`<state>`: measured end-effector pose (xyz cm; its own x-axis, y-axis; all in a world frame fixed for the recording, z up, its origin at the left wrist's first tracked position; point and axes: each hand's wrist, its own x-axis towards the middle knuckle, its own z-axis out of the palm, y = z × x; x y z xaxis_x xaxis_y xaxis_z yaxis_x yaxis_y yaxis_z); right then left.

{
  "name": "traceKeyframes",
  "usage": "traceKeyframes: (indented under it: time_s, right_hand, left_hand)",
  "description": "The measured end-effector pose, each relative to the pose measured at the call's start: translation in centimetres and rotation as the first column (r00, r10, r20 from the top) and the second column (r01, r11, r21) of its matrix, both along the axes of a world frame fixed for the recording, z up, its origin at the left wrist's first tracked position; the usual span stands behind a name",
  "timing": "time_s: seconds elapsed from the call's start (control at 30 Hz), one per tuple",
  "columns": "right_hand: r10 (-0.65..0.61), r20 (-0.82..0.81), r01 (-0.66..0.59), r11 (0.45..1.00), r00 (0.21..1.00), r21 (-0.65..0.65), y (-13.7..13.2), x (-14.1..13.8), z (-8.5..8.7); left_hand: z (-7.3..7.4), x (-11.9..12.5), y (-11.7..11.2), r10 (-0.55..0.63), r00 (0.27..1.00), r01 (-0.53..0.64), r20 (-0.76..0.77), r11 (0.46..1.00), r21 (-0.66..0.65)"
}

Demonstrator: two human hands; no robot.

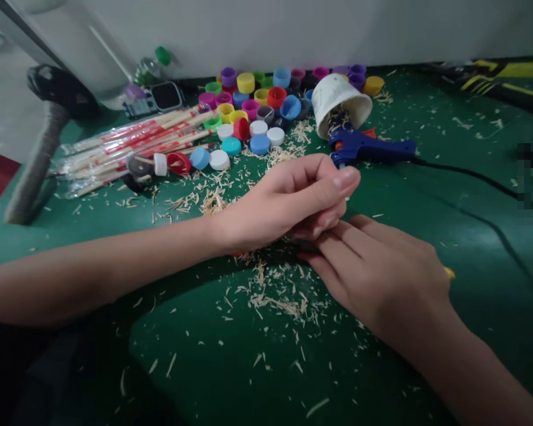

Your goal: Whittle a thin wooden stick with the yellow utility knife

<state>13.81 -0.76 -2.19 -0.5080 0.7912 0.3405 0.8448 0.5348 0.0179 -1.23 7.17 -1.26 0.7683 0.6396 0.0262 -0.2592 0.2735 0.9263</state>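
- Where the two hands meet at the middle of the green counter [471,195], the left hand [293,201] lies on its side with its fingers [333,183] curled inward and narrow. Whatever they enclose is hidden, so a hold cannot be told.
- Right hand [382,272] enters from the near right, back upward, its fingers [333,242] straight and close together, tips tucked against and under the left hand's curl. Whether it grips anything cannot be told.
- A small yellow piece [449,272] shows at the right edge of the right hand; what it is cannot be made out.
- Wood shavings [275,296] lie scattered on the counter beneath and just near of both hands.
- Blue glue gun [373,148] lies on its side just beyond the left fingertips, its front end at the mouth of a tipped white paper cup [340,103]. Its black cable [462,171] runs off to the right.
- Far and left of centre: loose coloured bottle caps [257,103], wrapped chopsticks [137,142], and a hammer [39,142] at the left edge.
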Motion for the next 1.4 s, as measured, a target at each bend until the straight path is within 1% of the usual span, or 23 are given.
traceKeyframes:
  time_s: [0.13,0.3,0.37,0.43,0.53,0.63,0.73,0.9,1.07,1.17,1.3,1.4]
  right_hand:
    - [0.016,0.067,-0.022,0.996,0.998,0.089,-0.5,0.1,0.1]
    - [-0.065,0.128,0.050,0.992,0.990,0.118,-0.9,0.1,0.2]
    - [-0.065,0.136,0.051,0.993,0.989,0.105,-0.8,0.1,0.2]
    - [-0.051,0.126,0.043,0.997,0.991,0.065,-0.6,0.1,0.2]
    - [-0.007,0.074,0.007,1.000,0.997,0.005,-0.2,0.3,0.2]
    - [0.010,0.025,-0.010,1.000,1.000,-0.010,0.1,0.6,0.1]
    - [-0.003,0.026,0.003,1.000,1.000,-0.014,0.0,0.7,0.1]
    - [-0.038,0.071,0.034,0.998,0.997,0.054,-0.7,0.3,0.2]
    - [-0.069,0.102,0.057,0.992,0.992,0.113,-1.2,0.1,0.2]
    - [-0.074,0.109,0.066,0.995,0.991,0.076,-0.9,0.1,0.2]
    - [-0.034,0.056,0.035,0.999,0.998,-0.010,-0.2,0.4,0.0]
    - [-0.030,0.016,0.030,0.999,0.999,-0.041,0.1,0.7,-0.1]
  left_hand:
    - [-0.1,0.1,-0.1,0.034,0.999,-0.034,0.006,0.999,0.039]
    - [-0.1,0.2,0.1,0.054,0.998,-0.055,0.014,0.997,0.045]
    - [-0.1,0.2,0.0,0.050,0.999,-0.051,0.019,0.998,0.047]
    - [-0.1,0.2,0.0,0.053,0.998,-0.054,0.017,0.998,0.041]
    - [0.0,0.3,-0.1,0.059,0.998,-0.059,0.003,0.997,0.040]
    - [0.1,0.3,-0.2,0.069,0.998,-0.069,-0.012,0.996,0.052]
    - [0.2,0.3,-0.1,0.063,0.998,-0.062,-0.018,0.996,0.065]
    - [0.2,0.3,-0.1,0.076,0.997,-0.074,-0.025,0.994,0.079]
    - [0.0,0.3,-0.2,0.109,0.994,-0.104,-0.033,0.987,0.126]
    - [0.0,0.3,-0.3,0.139,0.988,-0.131,-0.062,0.985,0.113]
    - [0.2,0.3,-0.4,0.125,0.991,-0.121,-0.047,0.990,0.070]
    - [0.1,0.3,-0.4,0.109,0.994,-0.108,-0.028,0.993,0.053]
